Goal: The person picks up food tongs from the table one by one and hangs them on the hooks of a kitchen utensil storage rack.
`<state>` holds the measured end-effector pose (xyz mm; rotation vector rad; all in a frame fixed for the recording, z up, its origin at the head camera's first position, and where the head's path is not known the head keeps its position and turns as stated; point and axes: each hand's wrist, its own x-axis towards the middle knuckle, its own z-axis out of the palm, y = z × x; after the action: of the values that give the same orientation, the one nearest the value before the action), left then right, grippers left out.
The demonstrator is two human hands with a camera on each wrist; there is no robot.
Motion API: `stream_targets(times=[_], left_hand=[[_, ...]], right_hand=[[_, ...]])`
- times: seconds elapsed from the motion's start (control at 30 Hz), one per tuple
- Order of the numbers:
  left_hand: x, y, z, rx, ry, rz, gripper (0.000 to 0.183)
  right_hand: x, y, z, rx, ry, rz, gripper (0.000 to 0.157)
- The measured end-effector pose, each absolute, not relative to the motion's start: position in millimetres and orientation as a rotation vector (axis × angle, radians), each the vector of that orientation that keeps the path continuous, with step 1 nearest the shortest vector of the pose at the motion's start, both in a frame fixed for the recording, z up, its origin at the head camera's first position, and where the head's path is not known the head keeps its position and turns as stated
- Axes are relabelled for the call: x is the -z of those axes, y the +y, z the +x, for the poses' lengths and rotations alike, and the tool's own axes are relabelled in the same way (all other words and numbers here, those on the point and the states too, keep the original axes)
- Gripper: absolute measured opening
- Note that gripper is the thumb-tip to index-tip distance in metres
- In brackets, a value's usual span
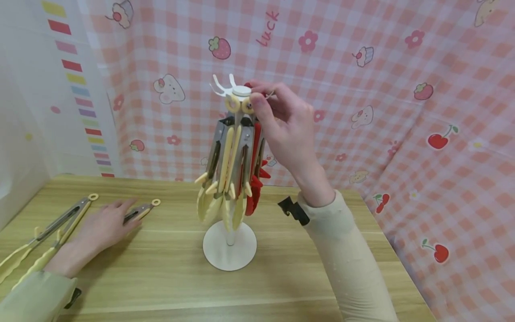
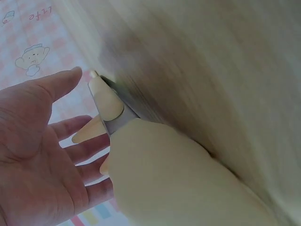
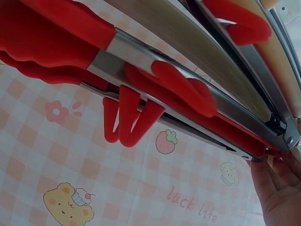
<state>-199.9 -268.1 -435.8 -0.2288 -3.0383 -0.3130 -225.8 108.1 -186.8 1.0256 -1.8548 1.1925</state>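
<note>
Pale sleeve (image 1: 350,264) closest to the lens, a person's right hand (image 1: 290,127) is at the top of a white stand (image 1: 230,261), thumb and fingers curled to pinch the upper end of red tongs (image 1: 252,201), which hang tips down beside cream tongs (image 1: 228,152). Low on the wooden table (image 1: 173,286), left of the stand, the left hand (image 1: 105,228) rests over a loose pair (image 1: 138,211), fingers relaxed and thumb apart, not closed around it. That pair lies directly beneath the hand, its long axis slanting away toward the table's far edge, its ring end past the fingertips on the stand side; the left hand is much the nearer. Spread-armed tongs (image 1: 73,225) lie just beside the hand's outer edge.
</note>
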Motion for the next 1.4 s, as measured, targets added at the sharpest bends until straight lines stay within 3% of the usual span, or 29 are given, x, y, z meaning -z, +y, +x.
stream_targets(times=[0.43,0.6,0.67,0.83,1.4], left_hand=[[442,-276,-199,0.285,-3.065,-0.259,0.069],[443,-278,-200,0.291,-3.076,-0.245,0.066],[442,-278,-199,0.292,-3.075,-0.242,0.064],[442,-279,-199,0.306,-3.080,-0.236,0.060],[441,-277,-199,0.296,-3.083,-0.218,0.050]], right_hand=[[188,109,-229,-1.172,-1.844,1.050,0.013],[190,110,-232,-1.155,-1.833,1.063,0.061],[189,110,-231,-1.162,-1.835,1.061,0.057],[188,109,-227,-1.180,-1.850,1.038,0.011],[186,108,-225,-1.180,-1.859,1.017,0.010]])
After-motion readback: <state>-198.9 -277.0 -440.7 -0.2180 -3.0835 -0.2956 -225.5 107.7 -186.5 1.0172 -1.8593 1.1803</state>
